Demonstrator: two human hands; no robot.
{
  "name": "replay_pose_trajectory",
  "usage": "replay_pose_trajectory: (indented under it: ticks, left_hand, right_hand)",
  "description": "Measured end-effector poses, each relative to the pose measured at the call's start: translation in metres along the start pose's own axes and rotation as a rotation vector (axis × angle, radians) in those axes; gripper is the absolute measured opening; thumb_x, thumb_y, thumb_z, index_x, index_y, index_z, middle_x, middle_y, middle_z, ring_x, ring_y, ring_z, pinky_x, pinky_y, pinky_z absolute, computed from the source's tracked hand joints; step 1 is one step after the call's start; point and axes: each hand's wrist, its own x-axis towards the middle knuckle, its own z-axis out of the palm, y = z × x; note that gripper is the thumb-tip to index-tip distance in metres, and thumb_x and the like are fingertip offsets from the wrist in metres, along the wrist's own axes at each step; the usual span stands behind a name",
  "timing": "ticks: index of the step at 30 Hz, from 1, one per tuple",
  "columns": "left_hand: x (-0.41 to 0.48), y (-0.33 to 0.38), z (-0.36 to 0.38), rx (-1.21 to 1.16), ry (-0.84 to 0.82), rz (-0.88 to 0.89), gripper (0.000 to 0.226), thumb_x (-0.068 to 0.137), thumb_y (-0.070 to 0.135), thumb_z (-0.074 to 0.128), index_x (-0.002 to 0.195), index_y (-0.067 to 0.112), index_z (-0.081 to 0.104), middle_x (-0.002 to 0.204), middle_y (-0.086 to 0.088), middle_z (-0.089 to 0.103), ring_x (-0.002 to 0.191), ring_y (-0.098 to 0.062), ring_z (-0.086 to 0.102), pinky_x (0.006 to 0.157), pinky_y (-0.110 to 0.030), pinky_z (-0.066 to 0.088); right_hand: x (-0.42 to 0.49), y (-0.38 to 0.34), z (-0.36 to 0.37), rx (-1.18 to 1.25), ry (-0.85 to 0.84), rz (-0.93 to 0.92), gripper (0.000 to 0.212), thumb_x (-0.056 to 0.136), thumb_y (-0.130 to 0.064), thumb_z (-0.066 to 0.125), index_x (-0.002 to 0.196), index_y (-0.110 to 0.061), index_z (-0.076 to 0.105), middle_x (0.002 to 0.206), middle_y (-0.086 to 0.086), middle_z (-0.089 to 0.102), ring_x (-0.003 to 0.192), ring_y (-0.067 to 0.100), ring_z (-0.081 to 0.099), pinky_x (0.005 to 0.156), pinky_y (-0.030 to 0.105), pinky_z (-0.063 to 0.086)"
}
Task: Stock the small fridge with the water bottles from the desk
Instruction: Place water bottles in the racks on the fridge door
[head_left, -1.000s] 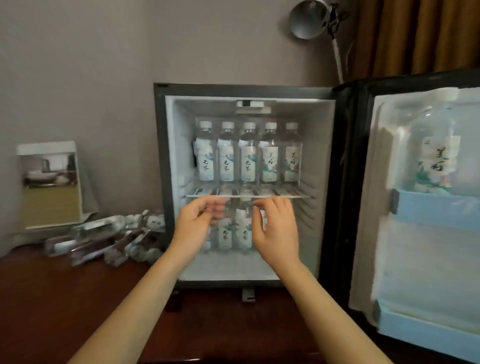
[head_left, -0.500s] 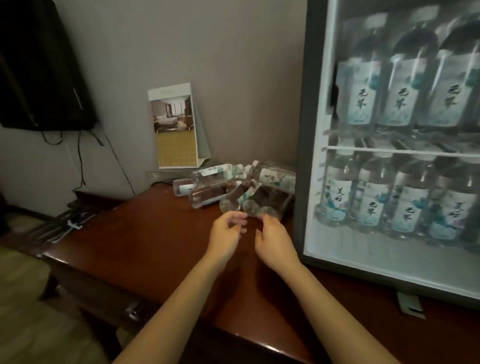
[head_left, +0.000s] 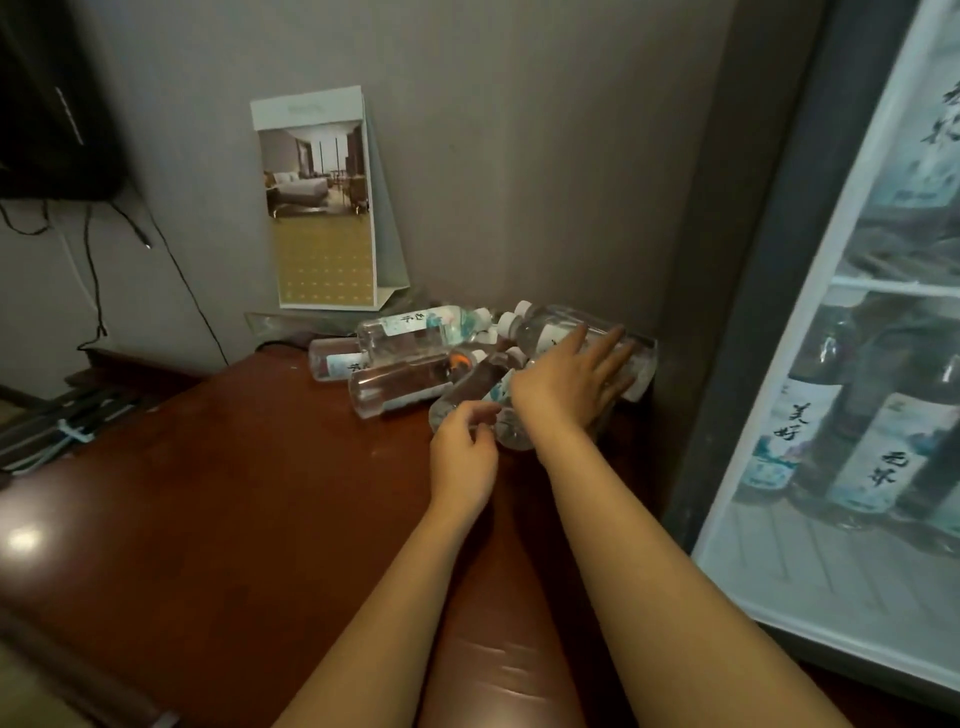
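Six or so water bottles (head_left: 395, 389) lie on sides, heaped at back of desk (head_left: 234, 493), between wall (head_left: 519, 156) and fridge (head_left: 769, 260) outer side. Long axes mostly run left–right: upper bottle (head_left: 415, 332) cap points right, rightmost bottle (head_left: 550, 322) cap points left. On rightmost bottle, right hand (head_left: 566, 387) rests flat, fingers straight and spread. Just beside bottle bases, left hand (head_left: 462, 452) loosely curled, gripping nothing. Bare desk surface open left and front of heap. Inside fridge, upright bottles (head_left: 878, 457) — one label reads 美好. Behind heap, hotel-room card (head_left: 322, 208) stands against wall.
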Motion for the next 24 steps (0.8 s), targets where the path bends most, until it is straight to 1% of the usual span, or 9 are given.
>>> replay_pose_trajectory:
  ticks: [3, 6, 10, 12, 16, 19, 20, 22, 24]
  left_hand:
    - [0.002, 0.001, -0.009, -0.023, 0.070, 0.033, 0.031, 0.088, -0.004, 0.044, 0.091, 0.022, 0.060, 0.091, 0.005, 0.062, 0.092, -0.013, 0.061, 0.081, -0.024, 0.048]
    - [0.000, 0.001, -0.011, -0.037, 0.096, 0.044, 0.032, 0.087, -0.005, 0.044, 0.087, 0.024, 0.059, 0.091, 0.003, 0.063, 0.091, -0.015, 0.063, 0.083, -0.027, 0.049]
    - [0.000, -0.004, -0.012, 0.004, 0.059, 0.057, 0.033, 0.087, -0.005, 0.044, 0.087, 0.025, 0.058, 0.087, 0.008, 0.060, 0.083, -0.009, 0.060, 0.071, -0.012, 0.043]
    - [0.002, -0.006, -0.012, -0.014, 0.049, 0.042, 0.032, 0.089, -0.003, 0.044, 0.086, 0.026, 0.058, 0.084, 0.012, 0.059, 0.080, -0.007, 0.059, 0.067, -0.009, 0.041]
    - [0.003, -0.008, -0.009, -0.091, 0.019, -0.002, 0.027, 0.093, 0.006, 0.044, 0.087, 0.028, 0.058, 0.083, 0.011, 0.062, 0.078, -0.012, 0.064, 0.065, -0.019, 0.047]
    - [0.001, -0.003, -0.006, -0.157, -0.011, -0.008, 0.017, 0.096, 0.016, 0.045, 0.093, 0.026, 0.059, 0.084, 0.009, 0.064, 0.078, -0.016, 0.066, 0.070, -0.031, 0.052]
    - [0.001, 0.001, -0.005, -0.198, -0.034, -0.017, 0.016, 0.096, 0.020, 0.044, 0.097, 0.025, 0.060, 0.085, 0.009, 0.064, 0.078, -0.014, 0.065, 0.072, -0.032, 0.052]
    - [-0.001, 0.008, -0.005, -0.324, -0.096, -0.071, 0.020, 0.098, 0.025, 0.040, 0.106, 0.021, 0.059, 0.087, 0.009, 0.063, 0.076, -0.007, 0.063, 0.069, -0.024, 0.052]
    - [-0.005, 0.016, -0.008, -0.490, -0.186, -0.149, 0.020, 0.099, 0.028, 0.038, 0.102, 0.027, 0.058, 0.090, 0.009, 0.064, 0.078, -0.004, 0.063, 0.062, -0.015, 0.051]
  right_hand:
    - [0.017, -0.001, -0.002, -0.010, -0.011, 0.062, 0.093, 0.083, -0.042, 0.060, 0.149, -0.008, 0.003, 0.157, 0.016, -0.003, 0.143, 0.035, -0.013, 0.113, 0.053, -0.007]
    - [0.024, 0.003, -0.002, -0.096, 0.034, 0.073, 0.098, 0.078, -0.047, 0.064, 0.148, -0.006, 0.009, 0.154, 0.016, 0.011, 0.142, 0.038, 0.001, 0.113, 0.054, -0.003]
    - [0.019, 0.009, -0.001, -0.237, 0.128, 0.018, 0.080, 0.074, -0.041, 0.069, 0.137, -0.006, 0.035, 0.144, 0.019, 0.027, 0.135, 0.039, 0.019, 0.114, 0.052, 0.006]
    - [0.017, 0.012, -0.002, -0.246, 0.123, 0.007, 0.074, 0.077, -0.034, 0.068, 0.137, -0.009, 0.033, 0.145, 0.020, 0.028, 0.137, 0.039, 0.019, 0.114, 0.051, 0.004]
    - [0.008, 0.017, -0.004, -0.310, 0.171, -0.061, 0.064, 0.083, -0.019, 0.065, 0.136, -0.009, 0.031, 0.143, 0.016, 0.037, 0.135, 0.035, 0.028, 0.115, 0.049, 0.006]
    - [-0.004, 0.020, -0.010, -0.304, 0.190, -0.110, 0.066, 0.079, -0.022, 0.070, 0.133, -0.007, 0.036, 0.139, 0.015, 0.041, 0.131, 0.032, 0.033, 0.113, 0.045, 0.018]
    - [-0.009, 0.022, -0.013, -0.278, 0.187, -0.123, 0.068, 0.078, -0.025, 0.072, 0.132, -0.006, 0.037, 0.138, 0.015, 0.042, 0.130, 0.032, 0.035, 0.111, 0.044, 0.021]
    - [-0.020, 0.025, -0.019, -0.216, 0.188, -0.153, 0.068, 0.076, -0.031, 0.073, 0.130, -0.006, 0.040, 0.136, 0.014, 0.045, 0.128, 0.030, 0.038, 0.108, 0.041, 0.025]
    - [-0.033, 0.030, -0.025, -0.133, 0.188, -0.195, 0.067, 0.076, -0.033, 0.072, 0.129, -0.006, 0.042, 0.133, 0.014, 0.047, 0.127, 0.030, 0.040, 0.107, 0.040, 0.025]
